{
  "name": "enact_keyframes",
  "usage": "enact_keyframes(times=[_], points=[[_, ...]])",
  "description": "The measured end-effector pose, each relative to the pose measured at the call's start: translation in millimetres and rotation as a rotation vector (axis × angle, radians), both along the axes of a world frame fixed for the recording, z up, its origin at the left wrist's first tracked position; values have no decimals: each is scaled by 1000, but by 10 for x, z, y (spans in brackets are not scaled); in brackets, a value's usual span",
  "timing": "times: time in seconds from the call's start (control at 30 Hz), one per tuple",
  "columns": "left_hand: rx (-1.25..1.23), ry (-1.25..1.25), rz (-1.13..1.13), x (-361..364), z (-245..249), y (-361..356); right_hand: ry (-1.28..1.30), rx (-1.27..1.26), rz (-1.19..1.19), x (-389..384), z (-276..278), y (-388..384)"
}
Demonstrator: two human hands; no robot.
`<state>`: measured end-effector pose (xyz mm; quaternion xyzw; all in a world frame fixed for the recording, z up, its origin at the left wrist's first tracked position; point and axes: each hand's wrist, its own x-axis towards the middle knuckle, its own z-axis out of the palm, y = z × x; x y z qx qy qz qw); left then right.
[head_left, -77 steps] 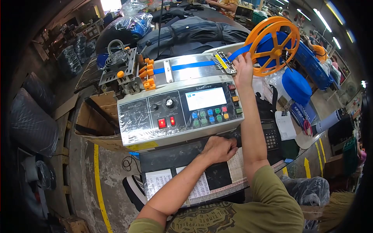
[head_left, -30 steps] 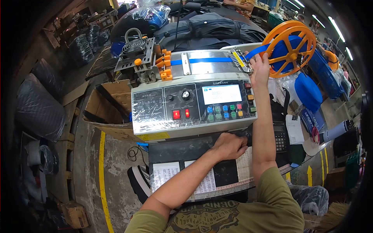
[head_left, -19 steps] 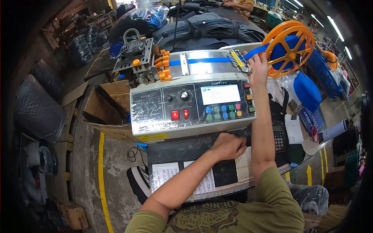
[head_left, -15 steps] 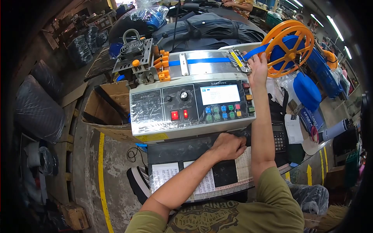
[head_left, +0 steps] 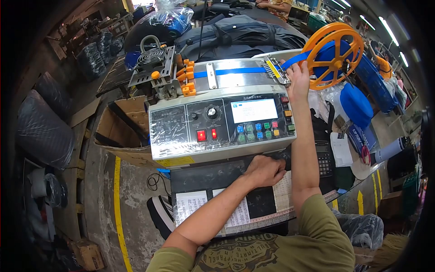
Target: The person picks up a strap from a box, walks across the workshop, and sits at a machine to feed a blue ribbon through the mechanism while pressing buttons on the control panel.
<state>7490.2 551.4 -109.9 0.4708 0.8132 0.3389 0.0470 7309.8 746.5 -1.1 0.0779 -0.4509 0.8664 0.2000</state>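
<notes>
A grey strap-cutting machine [head_left: 217,124] stands in front of me, its lit panel facing me. Blue webbing [head_left: 238,71] runs flat across its top, from an orange reel [head_left: 333,51] at the right to orange guide rollers [head_left: 185,80] at the left. My right hand [head_left: 298,78] is stretched out to the metal comb guide [head_left: 274,69] at the machine's right end and touches the webbing there. My left hand [head_left: 265,168] rests curled on the black bench top [head_left: 208,179] just under the machine's front edge; what it grips, if anything, is hidden.
An open cardboard box [head_left: 118,131] sits left of the machine. A calculator [head_left: 325,158], papers and blue webbing rolls [head_left: 357,105] lie to the right. Printed sheets [head_left: 190,206] and a ruler are under the bench's cover. Black wrapped bundles [head_left: 43,129] line the left floor. Another person works at the far back.
The view has shifted slightly, so the machine sits a little further left in frame. Both hands stay where they were.
</notes>
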Motion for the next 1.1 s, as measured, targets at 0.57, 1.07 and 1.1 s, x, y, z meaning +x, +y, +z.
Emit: enact_keyframes(times=[0.57, 1.07, 1.1], points=[[14, 10, -4, -2, -2, 4, -27, -9, -9, 3, 11, -10], [22, 5, -7, -3, 2, 5, -7, 0, -7, 8, 5, -9], [20, 5, -6, -3, 2, 6, -9, -4, -3, 4, 5, -6]])
